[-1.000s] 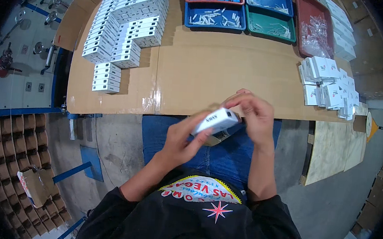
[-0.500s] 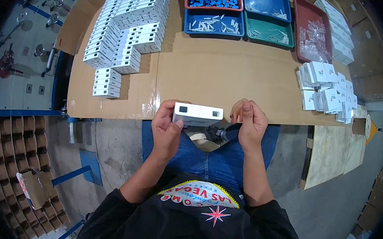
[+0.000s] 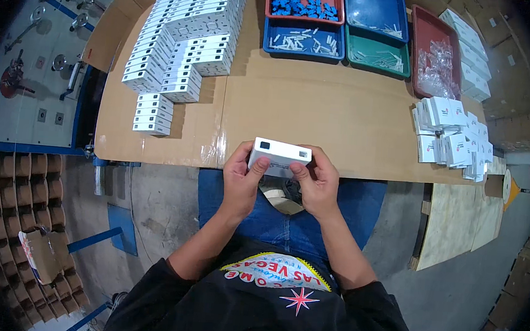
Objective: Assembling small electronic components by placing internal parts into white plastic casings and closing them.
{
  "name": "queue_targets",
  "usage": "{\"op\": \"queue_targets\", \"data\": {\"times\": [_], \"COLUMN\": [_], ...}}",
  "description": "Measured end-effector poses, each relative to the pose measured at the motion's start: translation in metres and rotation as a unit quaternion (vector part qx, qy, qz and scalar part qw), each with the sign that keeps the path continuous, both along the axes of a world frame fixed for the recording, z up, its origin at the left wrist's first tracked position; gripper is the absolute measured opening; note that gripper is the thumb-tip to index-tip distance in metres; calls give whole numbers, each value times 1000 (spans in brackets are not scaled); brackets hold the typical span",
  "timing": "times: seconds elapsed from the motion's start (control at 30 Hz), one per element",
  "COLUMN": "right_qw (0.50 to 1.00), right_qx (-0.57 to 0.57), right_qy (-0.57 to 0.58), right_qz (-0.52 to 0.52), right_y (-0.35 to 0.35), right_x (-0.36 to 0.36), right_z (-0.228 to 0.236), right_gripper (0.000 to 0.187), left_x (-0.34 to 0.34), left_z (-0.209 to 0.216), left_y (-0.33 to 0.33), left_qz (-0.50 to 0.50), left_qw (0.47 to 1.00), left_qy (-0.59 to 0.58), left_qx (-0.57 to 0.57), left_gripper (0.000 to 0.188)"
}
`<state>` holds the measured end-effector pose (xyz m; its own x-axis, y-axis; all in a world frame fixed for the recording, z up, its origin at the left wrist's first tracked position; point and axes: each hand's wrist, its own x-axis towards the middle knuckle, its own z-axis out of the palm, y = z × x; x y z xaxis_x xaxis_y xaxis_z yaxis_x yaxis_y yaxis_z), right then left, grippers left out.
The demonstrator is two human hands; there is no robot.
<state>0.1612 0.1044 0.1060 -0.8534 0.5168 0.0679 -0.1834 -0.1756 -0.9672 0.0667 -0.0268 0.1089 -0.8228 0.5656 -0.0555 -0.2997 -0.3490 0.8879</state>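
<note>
From where I stand, I see a small white box (image 3: 282,149) shaped like a flat brick. Its sides look smooth and its corners look crisp. The long narrow side has 1 dark square near the left end and 1 grayer square near the right end. The box is up in front of the person, by the near edge of the brown cardboard sheet (image 3: 318,120). I cannot tell if it touches the sheet.

The left hand (image 3: 240,179) is clamped on the left end of the box, and the right hand (image 3: 320,185) is clamped on the right end. The 2 thumbs press flat on the side facing the person, tips pointing in toward each other. The other fingers curl around the ends and back, mostly hidden. The 2 forearms lean inward as they reach up, with the blue jeans (image 3: 273,225) between and below them.

To the left are tall, neat stacks of white boxes (image 3: 189,22), like steps. Far up, a red tray (image 3: 307,19) has knobbly blue bits (image 3: 293,4), a blue tray (image 3: 301,56) has short white pegs (image 3: 299,42), and a green tray (image 3: 377,69) has thin pale sticks (image 3: 379,60). To the right lie crinkly clear plastic (image 3: 437,73) and flat white packets (image 3: 456,143) in a messy heap.
</note>
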Motion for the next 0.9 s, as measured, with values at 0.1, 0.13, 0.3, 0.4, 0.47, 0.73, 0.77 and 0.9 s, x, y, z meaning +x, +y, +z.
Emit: {"op": "queue_targets", "data": {"times": [0.1,0.13,0.3,0.4,0.47,0.73,0.77,0.9], "right_qw": [999,997,997,997,984,994,990,982], "right_qx": [-16,-20,16,70,159,-51,-69,-68], "right_qy": [-43,-72,-17,-32,-57,-80,-106,-152], "right_qz": [-5,-5,-69,-22,-50,-53,-67,-85], "right_y": [3,4,-7,-19,-27,-16,-13,-12], "right_x": [-8,-10,-22,-20,-20,-13,-13,-25], "right_z": [-12,-14,-12,-23,-42,-44,-44,-37], "right_gripper": [37,42,66,81,82,54,42,24], "left_x": [0,-1,3,15,30,10,7,-5], "left_z": [-5,-7,-18,-31,-33,-38,-41,-97], "left_y": [5,5,6,1,3,-25,-29,-63], "left_qz": [16,26,138,5,-77,-40,30,68], "left_qw": [999,997,986,998,988,998,999,992], "left_qy": [-37,-60,-94,-20,127,34,25,-54], "left_qx": [-20,-30,-5,-63,-42,-40,-37,-97], "left_gripper": [31,29,41,54,63,60,44,30]}}
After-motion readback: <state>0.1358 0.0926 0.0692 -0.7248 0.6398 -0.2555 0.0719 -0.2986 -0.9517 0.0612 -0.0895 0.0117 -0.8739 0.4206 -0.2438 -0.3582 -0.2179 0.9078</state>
